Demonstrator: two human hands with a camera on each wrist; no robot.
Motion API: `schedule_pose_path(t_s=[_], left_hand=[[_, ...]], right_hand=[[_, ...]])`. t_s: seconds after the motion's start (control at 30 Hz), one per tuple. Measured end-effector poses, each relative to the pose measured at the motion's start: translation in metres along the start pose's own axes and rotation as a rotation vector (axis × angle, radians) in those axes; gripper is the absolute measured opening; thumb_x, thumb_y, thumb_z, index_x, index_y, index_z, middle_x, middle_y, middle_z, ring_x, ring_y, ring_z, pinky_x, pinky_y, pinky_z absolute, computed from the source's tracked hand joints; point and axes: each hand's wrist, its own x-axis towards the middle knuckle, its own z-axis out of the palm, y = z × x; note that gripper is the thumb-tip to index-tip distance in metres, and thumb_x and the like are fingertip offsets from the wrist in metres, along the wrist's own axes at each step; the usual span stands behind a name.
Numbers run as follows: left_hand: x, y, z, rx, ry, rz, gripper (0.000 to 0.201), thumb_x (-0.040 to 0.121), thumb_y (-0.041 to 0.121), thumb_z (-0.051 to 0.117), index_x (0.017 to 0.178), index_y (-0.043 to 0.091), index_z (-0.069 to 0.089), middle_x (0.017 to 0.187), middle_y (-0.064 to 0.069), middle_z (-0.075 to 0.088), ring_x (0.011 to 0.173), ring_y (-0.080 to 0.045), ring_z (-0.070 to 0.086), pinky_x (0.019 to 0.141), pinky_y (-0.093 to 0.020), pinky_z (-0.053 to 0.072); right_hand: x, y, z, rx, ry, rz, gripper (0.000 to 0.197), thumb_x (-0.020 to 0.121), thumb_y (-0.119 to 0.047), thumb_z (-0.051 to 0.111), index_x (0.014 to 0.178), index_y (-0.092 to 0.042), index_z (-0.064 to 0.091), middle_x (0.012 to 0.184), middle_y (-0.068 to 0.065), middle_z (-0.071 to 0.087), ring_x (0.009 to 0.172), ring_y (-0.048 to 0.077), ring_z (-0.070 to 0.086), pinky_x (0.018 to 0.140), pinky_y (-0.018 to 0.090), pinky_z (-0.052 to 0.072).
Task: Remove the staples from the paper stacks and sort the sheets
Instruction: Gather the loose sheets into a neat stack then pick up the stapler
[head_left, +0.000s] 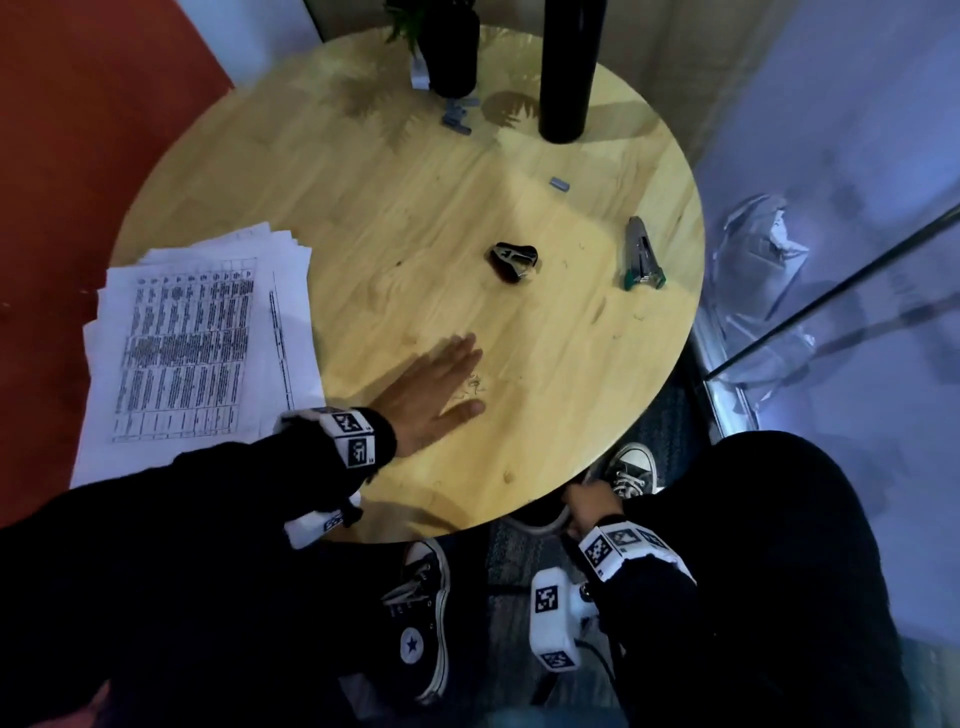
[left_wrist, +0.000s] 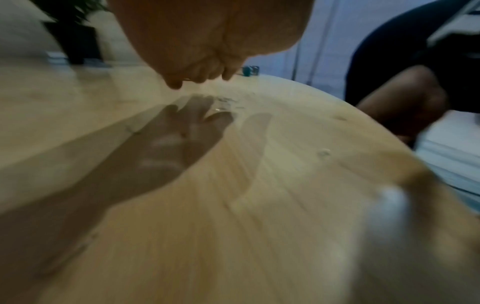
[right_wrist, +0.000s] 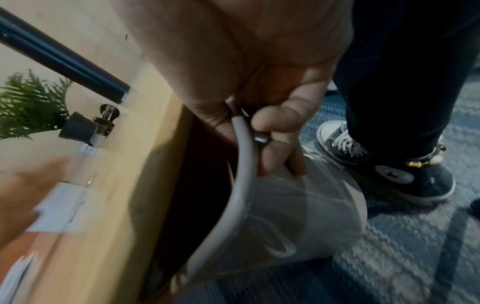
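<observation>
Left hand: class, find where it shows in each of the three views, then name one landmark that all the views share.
Head: the left hand is spread low over the table's near part, right of the paper stack.
Left wrist: top centre, seen from behind, fingers pointing away.
Right wrist: a blurred shape at the lower left edge.
Shared landmark: the round wooden table.

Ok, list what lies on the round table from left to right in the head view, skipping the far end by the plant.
paper stack → left hand, flat by the loose staples → black staple remover → small staple strip → stapler
</observation>
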Motion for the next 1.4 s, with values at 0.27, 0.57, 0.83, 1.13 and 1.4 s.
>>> schedule_pose_path(t_s=[0.27, 0.57, 0.83, 1.13, 1.4], left_hand=[[0.003, 0.004, 0.039, -0.267, 0.349, -0.624, 0.071, 0.098, 0.050, 0.019, 0.150, 0.009, -0.006, 0.159, -0.005, -0.013, 0.145, -0.016, -0.015, 0.115, -0.048, -0.009], [0.040, 0.037, 0.032, -0.121, 0.168, -0.319, 0.076, 0.093, 0.060, 0.010, 0.147, 0.015, -0.019, 0.156, 0.000, -0.022, 0.143, -0.011, -0.022, 0.116, -0.046, -0.013], [0.008, 0.026, 0.044, -0.612, 0.509, -0.134, 0.103, 0.075, 0.083, 0.006, 0.149, 0.013, -0.006, 0.154, 0.005, -0.011, 0.142, -0.009, -0.010, 0.118, -0.033, -0.004], [-0.004, 0.030, 0.066, -0.381, 0.517, -0.644, 0.082, 0.083, 0.056, 0.004, 0.149, 0.010, -0.008, 0.159, -0.005, -0.006, 0.146, -0.013, -0.009, 0.114, -0.045, -0.010], [0.041, 0.066, 0.061, -0.313, 0.304, -0.245, 0.090, 0.076, 0.071, -0.010, 0.150, 0.020, -0.010, 0.159, 0.001, -0.006, 0.145, -0.008, -0.012, 0.116, -0.047, -0.013]], right_hand=[[-0.002, 0.013, -0.019, -0.036, 0.057, 0.004, 0.023, 0.085, -0.022, 0.053, 0.086, 0.001, 0.056, 0.080, 0.022, 0.055, 0.071, 0.030, 0.053, 0.059, 0.031, 0.041], [-0.001, 0.017, -0.037, 0.073, 0.055, 0.002, 0.020, 0.082, -0.011, 0.053, 0.065, -0.002, 0.046, 0.054, 0.011, 0.041, 0.048, 0.024, 0.039, 0.048, 0.027, 0.030], [-0.011, 0.021, -0.051, 0.088, 0.030, -0.018, 0.028, 0.088, -0.010, 0.051, 0.061, -0.007, 0.043, 0.057, 0.010, 0.041, 0.051, 0.023, 0.039, 0.055, 0.031, 0.035], [-0.023, 0.020, -0.051, 0.080, 0.097, 0.029, 0.029, 0.086, -0.012, 0.051, 0.059, -0.013, 0.040, 0.060, 0.007, 0.041, 0.059, 0.022, 0.041, 0.074, 0.038, 0.044], [-0.031, 0.023, -0.058, 0.019, 0.055, 0.056, 0.026, 0.086, -0.009, 0.052, 0.062, -0.013, 0.043, 0.067, 0.005, 0.046, 0.069, 0.023, 0.048, 0.081, 0.035, 0.049]])
